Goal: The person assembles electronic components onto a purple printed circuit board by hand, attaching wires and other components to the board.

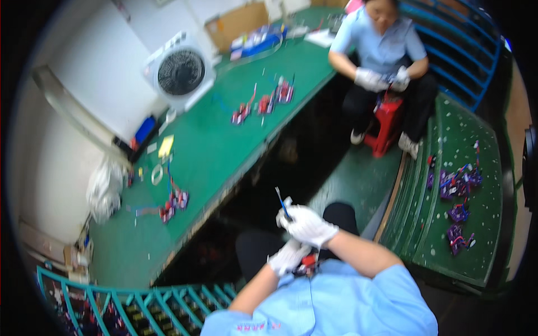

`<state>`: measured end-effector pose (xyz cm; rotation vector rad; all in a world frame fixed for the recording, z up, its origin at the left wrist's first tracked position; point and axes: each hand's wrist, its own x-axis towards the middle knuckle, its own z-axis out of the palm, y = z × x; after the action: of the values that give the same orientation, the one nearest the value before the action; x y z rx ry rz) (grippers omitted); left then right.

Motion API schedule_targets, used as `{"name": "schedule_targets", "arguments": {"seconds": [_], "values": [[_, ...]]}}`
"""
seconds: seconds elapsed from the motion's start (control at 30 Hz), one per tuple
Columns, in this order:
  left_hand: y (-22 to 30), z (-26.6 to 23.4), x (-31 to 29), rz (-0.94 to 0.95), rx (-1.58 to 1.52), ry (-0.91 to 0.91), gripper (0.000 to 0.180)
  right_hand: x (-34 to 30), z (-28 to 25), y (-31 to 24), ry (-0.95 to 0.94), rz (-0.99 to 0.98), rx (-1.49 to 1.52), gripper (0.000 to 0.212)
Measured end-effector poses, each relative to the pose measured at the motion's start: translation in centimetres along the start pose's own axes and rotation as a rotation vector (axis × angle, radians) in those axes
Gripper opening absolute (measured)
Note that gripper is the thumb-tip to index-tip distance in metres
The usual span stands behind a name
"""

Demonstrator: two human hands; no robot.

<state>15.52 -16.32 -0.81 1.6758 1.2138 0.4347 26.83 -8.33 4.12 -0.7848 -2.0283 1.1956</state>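
My right hand, in a white glove, is closed on a thin blue wire whose pale tip points up and away from me. A dark part of what it holds shows between the thumb and fingers. Just below, my left hand, also gloved in white, crosses under the right wrist. Its fingers curl beside a small red and black wired assembly close to my shirt and seem to hold it. Their tips are partly hidden, and blur hides the detail.
At left stands a green table with red-purple wired assemblies and a fan. Purple assemblies lie on a green surface at right. A co-worker sits on a red stool. A teal rack is lower left.
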Motion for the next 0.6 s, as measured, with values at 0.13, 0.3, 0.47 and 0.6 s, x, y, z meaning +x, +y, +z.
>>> {"name": "schedule_targets", "arguments": {"seconds": [0.13, 0.3, 0.47, 0.6], "values": [[1.0, -1.1, 0.8, -0.097, -0.516, 0.125, 0.025, 3.3, -0.7, -2.4, -0.272, 0.195, -0.264, 0.033], [-0.1, -3.6, 0.0, -0.419, -0.986, 0.606, 0.043, 3.0, -3.3, 0.0, -0.136, 0.432, 0.202, 0.061], [-0.7, -3.2, 0.4, -0.436, -0.913, 0.834, 0.060, -3.0, 2.4, 2.6, 0.037, 0.118, 0.201, 0.088], [-1.1, -1.5, 1.8, -0.298, -0.848, 0.852, 0.061, -4.5, 4.6, 1.3, 0.271, 0.110, 0.202, 0.089]]}}
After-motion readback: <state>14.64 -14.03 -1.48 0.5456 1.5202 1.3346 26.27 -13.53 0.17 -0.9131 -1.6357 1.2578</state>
